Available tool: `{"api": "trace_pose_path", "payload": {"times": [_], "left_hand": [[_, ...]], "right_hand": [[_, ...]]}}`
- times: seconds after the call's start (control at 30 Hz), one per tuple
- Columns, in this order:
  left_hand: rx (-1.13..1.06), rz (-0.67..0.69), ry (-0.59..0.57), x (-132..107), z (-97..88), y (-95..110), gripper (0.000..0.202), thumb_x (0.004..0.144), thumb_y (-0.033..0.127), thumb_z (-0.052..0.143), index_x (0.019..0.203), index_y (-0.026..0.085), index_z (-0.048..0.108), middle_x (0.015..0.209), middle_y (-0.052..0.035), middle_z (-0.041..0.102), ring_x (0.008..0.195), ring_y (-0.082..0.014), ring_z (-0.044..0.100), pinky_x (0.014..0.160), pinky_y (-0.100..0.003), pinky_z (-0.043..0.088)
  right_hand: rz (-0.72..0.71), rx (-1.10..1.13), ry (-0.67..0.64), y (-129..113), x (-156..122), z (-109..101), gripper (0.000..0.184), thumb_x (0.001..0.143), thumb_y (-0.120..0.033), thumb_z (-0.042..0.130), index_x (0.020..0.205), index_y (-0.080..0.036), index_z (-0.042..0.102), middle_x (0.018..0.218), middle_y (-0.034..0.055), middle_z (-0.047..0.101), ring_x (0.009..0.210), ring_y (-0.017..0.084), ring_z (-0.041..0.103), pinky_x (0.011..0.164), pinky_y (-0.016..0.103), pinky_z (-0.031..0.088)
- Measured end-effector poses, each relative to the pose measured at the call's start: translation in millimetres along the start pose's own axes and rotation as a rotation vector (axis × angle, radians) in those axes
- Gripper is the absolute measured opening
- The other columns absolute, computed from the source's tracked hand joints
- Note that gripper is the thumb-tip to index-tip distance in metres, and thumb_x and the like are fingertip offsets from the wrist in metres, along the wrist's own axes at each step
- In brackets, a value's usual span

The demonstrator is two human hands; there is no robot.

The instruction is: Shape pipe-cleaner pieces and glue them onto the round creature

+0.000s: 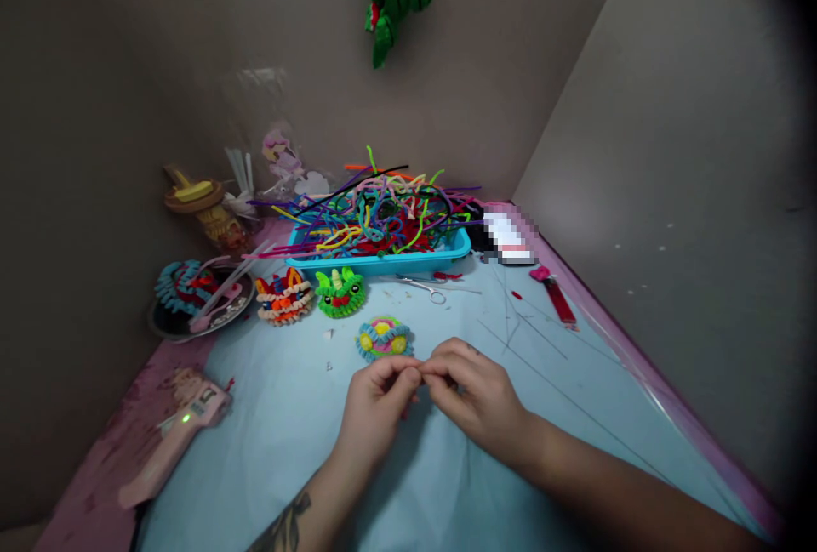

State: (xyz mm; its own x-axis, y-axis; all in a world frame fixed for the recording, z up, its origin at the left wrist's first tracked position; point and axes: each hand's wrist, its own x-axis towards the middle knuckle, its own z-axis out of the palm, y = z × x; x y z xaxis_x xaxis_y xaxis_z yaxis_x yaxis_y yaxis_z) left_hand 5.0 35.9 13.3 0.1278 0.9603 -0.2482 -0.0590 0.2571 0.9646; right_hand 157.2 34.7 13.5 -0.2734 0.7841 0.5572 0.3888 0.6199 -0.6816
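Note:
My left hand (381, 406) and my right hand (480, 389) meet fingertip to fingertip above the front of the table. Both are closed in a pinch; whatever sits between the fingers is too small or hidden to name. Just beyond them lies a round pipe-cleaner piece (385, 338) in blue, yellow and pink, its near edge partly covered by my left hand. Behind it stand a green pipe-cleaner animal head (340, 293) with eyes and horns and an orange, red and cream one (284, 298).
A blue tray (383, 263) heaped with coloured pipe cleaners (389, 212) stands at the back. Scissors (429, 288) and thin wires (529, 335) lie before it. A pink glue gun (179, 446) and a metal bowl (172, 332) are at left, a blurred-out phone (509, 237) at right.

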Motion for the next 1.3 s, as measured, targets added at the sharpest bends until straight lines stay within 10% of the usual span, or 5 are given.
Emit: {"api": "trace_pose_path", "payload": {"times": [0.57,1.0,1.3], "left_hand": [[0.168,0.126,0.002,0,5.8,-8,0.019,0.079,0.03,0.057,0.084,0.015,0.067,0.067,-0.0005,0.062,0.054,-0.0103,0.05,0.051,-0.02,0.04],[0.716,0.628,0.056,1,1.6,-14,0.02,0.087,0.013,0.039,0.083,0.016,0.059,0.076,-0.0049,0.062,0.074,-0.0162,0.057,0.069,-0.026,0.043],[0.578,0.444,0.036,3,0.2,-8,0.018,0.089,0.022,0.04,0.08,0.018,0.055,0.073,-0.0021,0.058,0.067,-0.0147,0.054,0.063,-0.025,0.04]], "right_hand": [[0.157,0.015,0.036,1,-3,7,0.013,0.079,-0.007,0.049,0.079,-0.018,0.054,0.076,0.0021,0.052,0.068,0.013,0.052,0.058,0.023,0.043],[0.196,0.015,-0.024,0,-1,11,0.016,0.078,-0.004,0.047,0.077,-0.018,0.053,0.075,0.0011,0.051,0.069,0.013,0.051,0.062,0.024,0.042],[0.243,-0.021,0.003,2,3,8,0.015,0.078,-0.005,0.049,0.076,-0.019,0.054,0.075,0.0008,0.051,0.07,0.014,0.052,0.063,0.025,0.043]]}}
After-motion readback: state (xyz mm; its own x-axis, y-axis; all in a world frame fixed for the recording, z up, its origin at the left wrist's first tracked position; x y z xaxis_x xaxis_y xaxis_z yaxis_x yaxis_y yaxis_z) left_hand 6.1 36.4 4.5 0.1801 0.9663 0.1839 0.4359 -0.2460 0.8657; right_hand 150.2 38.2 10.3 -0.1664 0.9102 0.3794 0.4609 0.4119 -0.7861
